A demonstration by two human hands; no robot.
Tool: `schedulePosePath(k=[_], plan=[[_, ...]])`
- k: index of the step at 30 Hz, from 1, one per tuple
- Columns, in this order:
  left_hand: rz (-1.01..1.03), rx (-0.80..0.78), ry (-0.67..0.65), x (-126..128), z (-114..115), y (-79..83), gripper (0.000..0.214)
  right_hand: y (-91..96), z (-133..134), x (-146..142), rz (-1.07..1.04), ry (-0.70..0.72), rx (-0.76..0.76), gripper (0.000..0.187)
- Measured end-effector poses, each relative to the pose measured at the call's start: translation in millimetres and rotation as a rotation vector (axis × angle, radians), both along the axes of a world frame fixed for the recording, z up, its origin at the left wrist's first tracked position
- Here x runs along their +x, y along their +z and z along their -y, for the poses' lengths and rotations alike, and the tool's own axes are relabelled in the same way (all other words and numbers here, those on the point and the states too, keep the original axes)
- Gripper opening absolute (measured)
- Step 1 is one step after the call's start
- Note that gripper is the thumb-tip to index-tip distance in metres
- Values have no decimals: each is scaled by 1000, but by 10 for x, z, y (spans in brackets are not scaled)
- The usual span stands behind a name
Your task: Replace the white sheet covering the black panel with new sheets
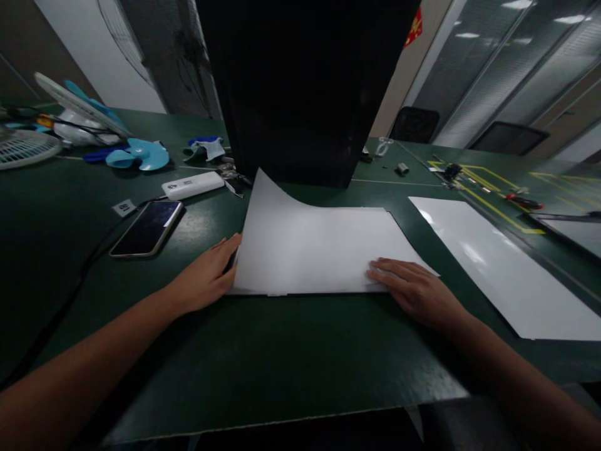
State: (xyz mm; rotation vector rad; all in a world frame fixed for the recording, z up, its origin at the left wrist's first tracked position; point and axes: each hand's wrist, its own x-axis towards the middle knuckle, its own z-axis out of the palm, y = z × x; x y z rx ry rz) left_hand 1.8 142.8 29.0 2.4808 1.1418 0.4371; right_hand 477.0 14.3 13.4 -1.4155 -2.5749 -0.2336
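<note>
A white sheet (pixel 319 250) lies on the dark green table (pixel 263 357) in front of me, on top of a thin dark panel whose edge shows along its near side. The sheet's far left corner curls upward. My left hand (pixel 206 275) rests at the sheet's left edge, fingers curled against it, some hidden under the paper. My right hand (pixel 416 288) lies flat on the sheet's near right corner, fingers stretched out and pressing down.
A tall black panel (pixel 305 88) stands just behind the sheet. A phone (pixel 148 228) and white power bank (pixel 192 185) lie left, with blue fan blades (pixel 136 155) and a fan grille (pixel 23 149) beyond. Another white sheet (pixel 502 263) lies right.
</note>
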Motion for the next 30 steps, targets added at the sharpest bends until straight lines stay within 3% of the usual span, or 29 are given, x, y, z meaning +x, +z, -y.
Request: schedulePosePath(k=[5, 10, 14, 22, 24, 26, 30], plan=[[125, -128, 193, -10, -47, -5, 70, 34, 23, -27, -14, 2, 29, 47], [173, -105, 265, -1, -62, -11, 80, 42, 41, -31, -31, 21, 9, 46], [34, -74, 249, 19, -52, 13, 85, 67, 47, -54, -56, 26, 19, 44], [-122, -49, 160, 23, -45, -13, 69, 156, 75, -48, -46, 2, 61, 41], [-138, -55, 140, 15, -50, -23, 66, 239, 52, 98, -10, -163, 96, 40], [-147, -56, 137, 9, -53, -30, 66, 328, 10, 354, 35, -439, 130, 46], [-153, -44, 135, 12, -51, -25, 68, 359, -57, 1059, 112, -1029, 32, 90]])
